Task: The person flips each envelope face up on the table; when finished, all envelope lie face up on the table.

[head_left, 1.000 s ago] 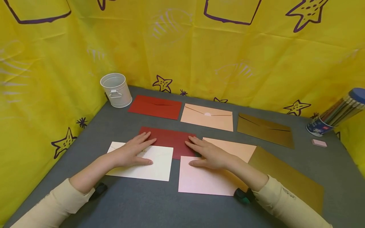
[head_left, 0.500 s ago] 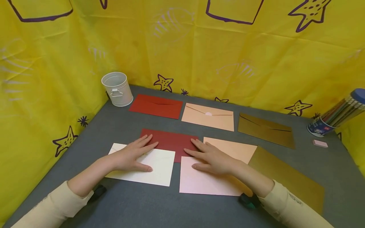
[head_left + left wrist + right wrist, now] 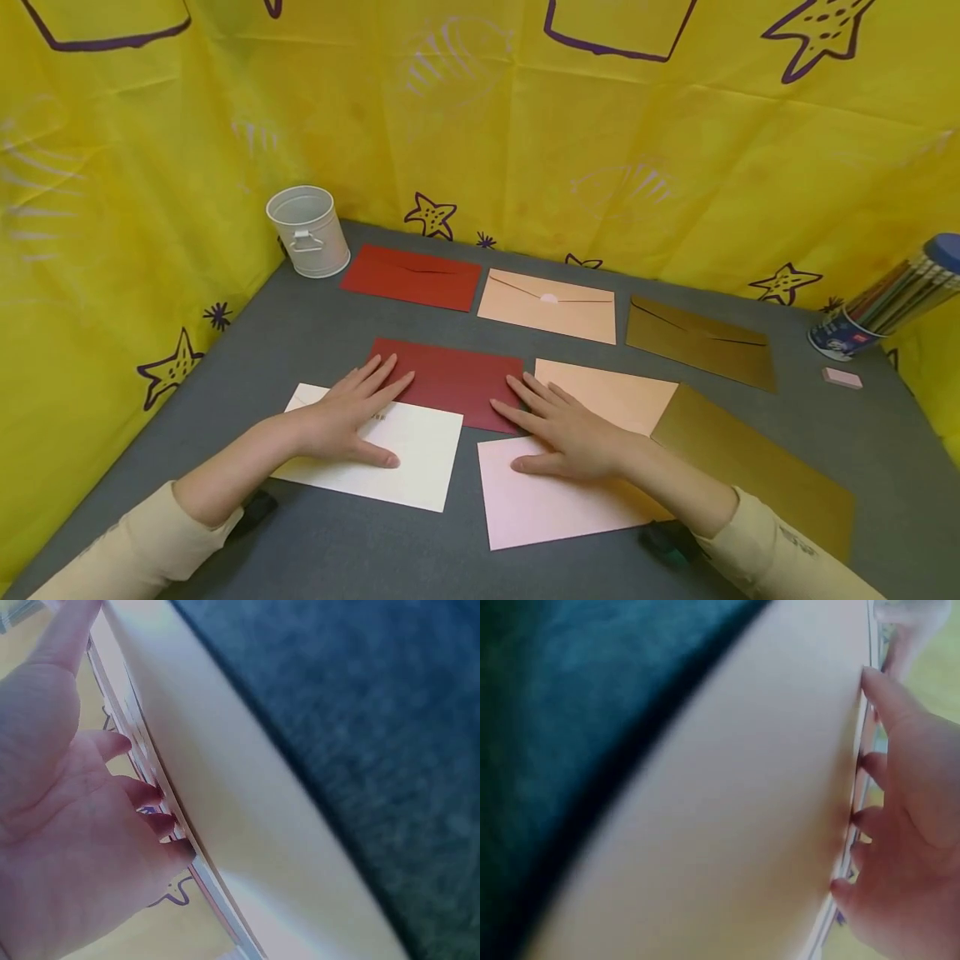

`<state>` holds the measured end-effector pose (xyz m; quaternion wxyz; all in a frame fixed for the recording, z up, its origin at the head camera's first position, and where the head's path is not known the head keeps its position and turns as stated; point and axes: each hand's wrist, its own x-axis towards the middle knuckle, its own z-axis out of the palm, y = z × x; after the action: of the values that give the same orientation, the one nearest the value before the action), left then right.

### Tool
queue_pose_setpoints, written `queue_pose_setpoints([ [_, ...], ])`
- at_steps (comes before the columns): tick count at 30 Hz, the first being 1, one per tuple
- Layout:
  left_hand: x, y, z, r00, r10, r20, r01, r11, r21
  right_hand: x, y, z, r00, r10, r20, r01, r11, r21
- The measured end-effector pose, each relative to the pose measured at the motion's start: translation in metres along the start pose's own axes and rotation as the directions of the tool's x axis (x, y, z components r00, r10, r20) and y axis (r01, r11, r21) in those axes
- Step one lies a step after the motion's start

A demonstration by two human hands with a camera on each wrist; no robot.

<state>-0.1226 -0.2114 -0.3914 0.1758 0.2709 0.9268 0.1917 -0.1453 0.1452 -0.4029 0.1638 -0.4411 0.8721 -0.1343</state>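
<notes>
My left hand (image 3: 341, 421) lies with fingers spread over a white envelope (image 3: 420, 446), thumb on its face, and the fingertips reach the left part of a dark red envelope (image 3: 457, 383). Over a pale pink envelope (image 3: 525, 508) my right hand (image 3: 573, 433) is spread the same way. Its thumb touches the pink paper and its fingertips meet the dark red envelope's right edge. In the left wrist view the fingers (image 3: 142, 791) extend to the paper's surface. The right wrist view shows the thumb and fingertips at the pink paper.
Behind the right hand lie a peach envelope (image 3: 600, 387) and a large gold one (image 3: 757, 467). A back row holds red (image 3: 412, 279), peach (image 3: 551, 312) and gold (image 3: 701, 346) envelopes. A white bucket (image 3: 307, 237), pencil cup (image 3: 843, 333) and eraser (image 3: 842, 378) stand near the curtain.
The pink envelope has slid toward me and turned slightly under the right hand. The white envelope has shifted a little toward me with the left hand; the dark red one has moved slightly right.
</notes>
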Motion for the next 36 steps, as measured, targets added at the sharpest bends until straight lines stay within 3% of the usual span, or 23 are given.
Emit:
queue_pose_setpoints([
  [7, -0.008, 0.009, -0.002, 1.0, -0.028, -0.005, 0.028, 1.0, 0.008, 0.002, 0.001, -0.003, 0.999, 0.003, -0.037, -0.003, 1.0, 0.008],
  [12, -0.013, 0.01, -0.004, 0.997, -0.043, -0.06, 0.047, 0.997, 0.056, 0.013, 0.005, -0.007, 0.995, 0.0, -0.099, 0.0, 1.0, -0.008],
  [17, -0.013, 0.01, -0.007, 0.995, -0.047, -0.088, 0.051, 0.998, 0.033, 0.021, 0.009, -0.011, 0.994, -0.017, -0.107, 0.014, 0.999, -0.031],
  [24, -0.01, 0.009, -0.007, 0.993, 0.004, -0.116, -0.003, 1.0, 0.011, 0.027, 0.007, -0.016, 0.997, -0.001, -0.076, -0.003, 0.999, -0.051],
  [36, 0.001, 0.006, -0.003, 0.981, 0.068, -0.183, -0.062, 0.997, 0.038, 0.032, -0.002, -0.022, 1.0, -0.006, 0.011, 0.008, 0.974, -0.228],
])
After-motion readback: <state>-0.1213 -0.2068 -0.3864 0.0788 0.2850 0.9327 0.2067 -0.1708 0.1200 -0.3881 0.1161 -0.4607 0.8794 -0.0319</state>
